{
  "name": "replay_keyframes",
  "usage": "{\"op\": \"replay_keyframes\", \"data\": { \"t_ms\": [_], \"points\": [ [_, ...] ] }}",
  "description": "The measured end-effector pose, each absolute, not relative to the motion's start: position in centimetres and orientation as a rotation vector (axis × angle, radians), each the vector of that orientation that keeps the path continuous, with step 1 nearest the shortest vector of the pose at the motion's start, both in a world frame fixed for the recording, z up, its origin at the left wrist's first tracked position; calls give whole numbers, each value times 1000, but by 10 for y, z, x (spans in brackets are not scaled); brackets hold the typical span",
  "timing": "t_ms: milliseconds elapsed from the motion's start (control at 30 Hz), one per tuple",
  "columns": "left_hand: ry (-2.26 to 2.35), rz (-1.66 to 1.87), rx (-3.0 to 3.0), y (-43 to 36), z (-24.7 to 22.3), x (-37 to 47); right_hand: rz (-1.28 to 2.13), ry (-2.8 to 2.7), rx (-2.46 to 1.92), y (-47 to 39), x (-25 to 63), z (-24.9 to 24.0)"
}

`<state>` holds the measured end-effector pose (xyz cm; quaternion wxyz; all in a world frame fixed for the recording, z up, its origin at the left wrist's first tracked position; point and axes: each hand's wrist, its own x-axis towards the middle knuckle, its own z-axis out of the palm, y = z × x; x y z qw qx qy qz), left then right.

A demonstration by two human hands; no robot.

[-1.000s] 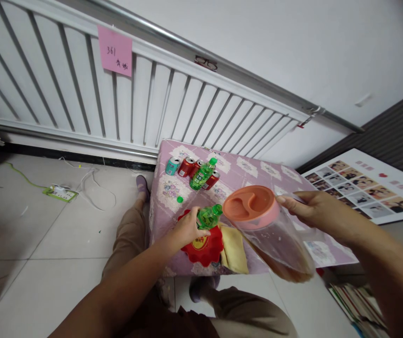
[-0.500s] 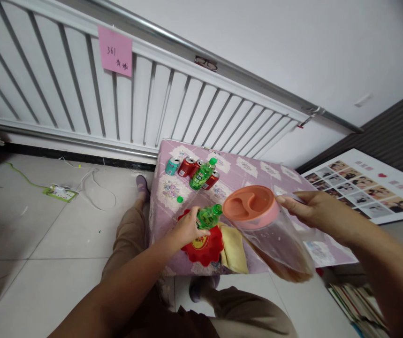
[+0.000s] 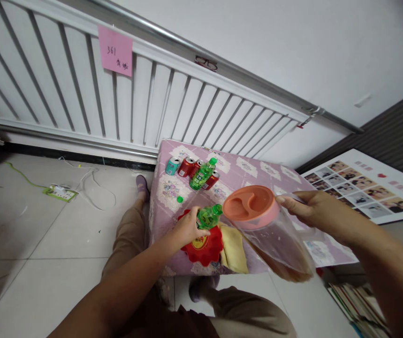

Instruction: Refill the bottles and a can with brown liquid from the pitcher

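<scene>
My left hand (image 3: 189, 228) is closed around a green plastic bottle (image 3: 209, 217), which has no visible cap and leans with its mouth toward the right. Its mouth lies beside the orange lid of a clear pitcher (image 3: 275, 244). My right hand (image 3: 303, 206) grips that pitcher by its handle, tilted, with brown liquid inside it. Under the bottle sits a red scalloped tray (image 3: 206, 256) with a yellow print. A folded yellow cloth (image 3: 234, 251) lies against the tray's right side. A loose green cap (image 3: 179, 199) rests on the tablecloth.
Behind stand a capped green bottle (image 3: 202, 174), a teal can (image 3: 172, 166) and several red cans (image 3: 186, 167) on the table's floral cloth (image 3: 271, 176). A white radiator (image 3: 173, 98) runs along the wall. A photo board (image 3: 366, 188) leans at right; a power strip (image 3: 60, 193) lies on the floor.
</scene>
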<state>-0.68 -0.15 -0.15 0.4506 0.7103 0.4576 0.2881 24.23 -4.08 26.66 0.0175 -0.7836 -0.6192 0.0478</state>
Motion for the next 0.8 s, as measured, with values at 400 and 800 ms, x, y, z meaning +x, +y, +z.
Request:
{"op": "replay_keyframes", "data": {
  "t_ms": [400,800],
  "points": [
    [1123,722,1748,-2,-2,-6,308,-1881,-2478,-40,240,270],
    [1105,737,1754,-1,-5,-6,340,-1862,-2476,-41,240,269]
  ]
}}
